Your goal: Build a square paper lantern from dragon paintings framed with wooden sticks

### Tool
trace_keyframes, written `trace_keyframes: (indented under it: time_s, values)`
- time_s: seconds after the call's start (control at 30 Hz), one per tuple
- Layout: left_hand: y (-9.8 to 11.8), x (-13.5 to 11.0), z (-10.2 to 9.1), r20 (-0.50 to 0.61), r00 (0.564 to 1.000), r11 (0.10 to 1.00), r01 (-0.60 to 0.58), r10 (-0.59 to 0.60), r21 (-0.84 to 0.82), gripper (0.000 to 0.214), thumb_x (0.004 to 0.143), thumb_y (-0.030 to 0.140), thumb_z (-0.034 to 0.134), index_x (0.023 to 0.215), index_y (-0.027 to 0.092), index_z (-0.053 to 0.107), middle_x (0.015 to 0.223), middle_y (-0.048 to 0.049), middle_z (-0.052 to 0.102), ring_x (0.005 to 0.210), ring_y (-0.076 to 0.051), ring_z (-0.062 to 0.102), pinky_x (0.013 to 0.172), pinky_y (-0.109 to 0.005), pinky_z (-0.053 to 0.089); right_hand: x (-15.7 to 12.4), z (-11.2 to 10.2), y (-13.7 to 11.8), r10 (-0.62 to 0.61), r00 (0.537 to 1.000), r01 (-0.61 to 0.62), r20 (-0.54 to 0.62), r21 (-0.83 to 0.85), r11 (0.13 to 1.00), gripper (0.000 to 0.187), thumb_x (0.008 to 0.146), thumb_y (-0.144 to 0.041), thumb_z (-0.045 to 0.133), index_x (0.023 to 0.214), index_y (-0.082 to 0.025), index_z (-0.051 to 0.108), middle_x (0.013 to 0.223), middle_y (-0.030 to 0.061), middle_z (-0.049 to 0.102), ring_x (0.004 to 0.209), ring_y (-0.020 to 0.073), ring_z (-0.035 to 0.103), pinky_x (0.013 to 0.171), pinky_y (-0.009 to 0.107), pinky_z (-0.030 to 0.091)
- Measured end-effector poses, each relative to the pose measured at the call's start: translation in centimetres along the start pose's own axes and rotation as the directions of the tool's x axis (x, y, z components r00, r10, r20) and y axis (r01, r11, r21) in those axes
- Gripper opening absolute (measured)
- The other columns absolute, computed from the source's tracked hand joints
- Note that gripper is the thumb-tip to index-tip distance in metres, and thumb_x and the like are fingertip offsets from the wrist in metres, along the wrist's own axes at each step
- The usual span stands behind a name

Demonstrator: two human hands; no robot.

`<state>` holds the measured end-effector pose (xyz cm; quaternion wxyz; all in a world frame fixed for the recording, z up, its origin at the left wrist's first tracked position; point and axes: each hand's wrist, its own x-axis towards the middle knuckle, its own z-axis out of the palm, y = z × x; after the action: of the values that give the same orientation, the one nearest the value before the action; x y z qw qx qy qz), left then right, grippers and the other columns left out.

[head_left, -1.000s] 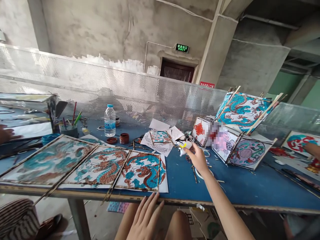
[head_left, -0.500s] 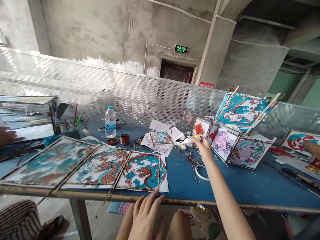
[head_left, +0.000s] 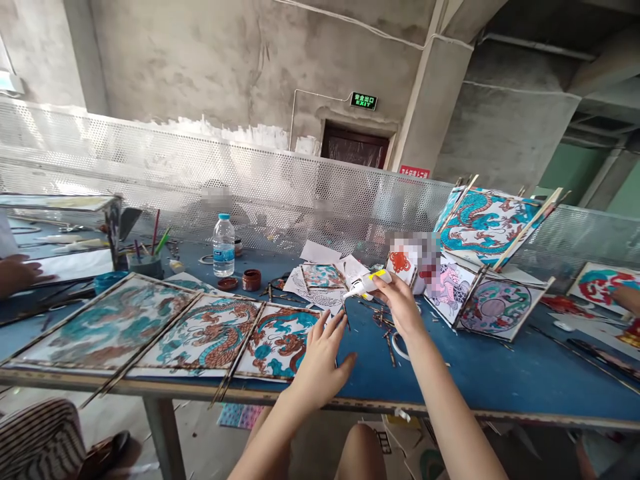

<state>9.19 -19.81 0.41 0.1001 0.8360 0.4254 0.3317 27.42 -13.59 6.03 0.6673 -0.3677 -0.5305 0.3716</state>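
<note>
Head view: right fingers (head_left: 392,287) hold white bottle (head_left: 361,285); cup (head_left: 149,269) contains coloured sticks (head_left: 163,241).

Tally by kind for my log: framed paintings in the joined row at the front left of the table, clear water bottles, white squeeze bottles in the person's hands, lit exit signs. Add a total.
Framed paintings in the row: 3
Clear water bottle: 1
White squeeze bottle, in the right hand: 1
Lit exit sign: 1
Total: 6

Tube (head_left: 361,285): white, yellow patch; dragon panel (head_left: 274,339): teal and rust on white; tabletop (head_left: 480,377): blue; cloth (head_left: 43,437): dark-and-pale stripes
</note>
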Motion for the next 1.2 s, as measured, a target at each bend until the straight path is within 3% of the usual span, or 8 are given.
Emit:
trace_keyframes:
  time_s: [0.2,0.4,0.57,0.67,0.8,0.93,1.1,1.2]
  values:
    - [-0.1,0.8,0.4,0.036,0.998,0.997,0.059,-0.057,-0.058,0.059,0.083,0.032,0.047,0.14,0.026,0.03,0.15,-0.0058,0.018,0.137,-0.033,0.009,0.102,-0.056,0.029,-0.3,-0.1,0.0,0.011,1.0,-0.01,-0.022,0.026,1.0,0.035,0.063,-0.041,0.073,0.087,-0.019,0.06,0.087,0.0022,0.066,0.08,0.0204,0.063,0.07,0.033,0.053]
    - [-0.2,1.2,0.6,0.077,0.996,0.987,0.055,-0.044,-0.148,0.059,0.082,0.03,0.046,0.138,0.019,0.034,0.144,-0.0072,0.033,0.136,-0.03,0.018,0.106,-0.052,0.028,-0.3,-0.5,0.0,-0.031,0.998,0.031,-0.046,-0.01,0.999,0.035,0.064,-0.042,0.072,0.087,-0.019,0.059,0.087,0.0023,0.066,0.082,0.0214,0.063,0.071,0.034,0.052]
    - [0.5,1.7,1.8,0.179,0.981,0.978,0.112,-0.08,-0.175,0.059,0.081,0.036,0.048,0.136,0.017,0.039,0.143,-0.0101,0.035,0.134,-0.031,0.022,0.104,-0.051,0.029,0.2,-1.5,-0.3,-0.165,0.958,0.17,-0.234,0.002,0.985,0.033,0.067,-0.039,0.069,0.09,-0.02,0.056,0.091,0.0016,0.063,0.09,0.0198,0.061,0.081,0.034,0.049]
    - [1.7,3.2,3.2,0.184,0.973,0.981,0.161,-0.138,-0.112,0.062,0.08,0.046,0.048,0.135,0.019,0.04,0.145,-0.0144,0.028,0.133,-0.037,0.021,0.101,-0.057,0.027,0.2,-1.3,-0.5,-0.289,0.919,0.274,-0.269,-0.09,0.957,0.034,0.071,-0.04,0.065,0.097,-0.021,0.053,0.097,0.0038,0.062,0.096,0.0202,0.059,0.087,0.036,0.046]
    - [2.6,3.4,2.6,0.102,0.967,0.969,0.222,-0.233,0.109,0.045,0.076,0.049,0.054,0.107,0.021,0.067,0.129,-0.0172,0.051,0.126,-0.046,0.03,0.095,-0.067,0.022,-0.6,-1.1,-0.6,-0.353,0.919,0.304,-0.178,-0.252,0.919,0.039,0.071,-0.041,0.065,0.101,-0.02,0.052,0.103,0.0078,0.06,0.098,0.0228,0.058,0.089,0.036,0.045]
    - [0.9,-0.7,-0.5,-0.065,0.985,0.977,0.165,-0.158,0.137,0.035,0.086,0.039,0.042,0.073,0.024,0.072,0.09,-0.008,0.071,0.108,-0.034,0.055,0.093,-0.057,0.035,-2.7,-1.2,0.1,-0.183,0.983,0.177,0.01,-0.322,0.93,0.036,0.074,-0.042,0.063,0.103,-0.022,0.053,0.102,0.0071,0.061,0.093,0.0231,0.058,0.083,0.034,0.046]
    - [-3.6,-6.1,-1.0,-0.33,0.941,0.979,0.134,-0.078,0.151,0.026,0.085,0.032,0.046,0.098,0.022,0.065,0.097,-0.0064,0.069,0.094,-0.024,0.061,0.076,-0.038,0.051,-5.9,0.4,1.6,0.075,0.959,0.045,0.273,-0.407,0.912,0.029,0.077,-0.043,0.059,0.098,-0.024,0.057,0.088,0.0032,0.063,0.081,0.0223,0.059,0.07,0.03,0.046]
    - [-5.2,-7.3,0.5,-0.403,0.914,0.981,0.119,-0.047,0.155,0.029,0.085,0.025,0.045,0.11,0.022,0.059,0.107,-0.0064,0.065,0.103,-0.023,0.057,0.083,-0.038,0.049,-6.6,1.7,2.1,0.12,0.929,0.038,0.351,-0.414,0.91,0.025,0.078,-0.044,0.058,0.091,-0.023,0.057,0.081,0.0014,0.062,0.075,0.0202,0.058,0.066,0.028,0.044]
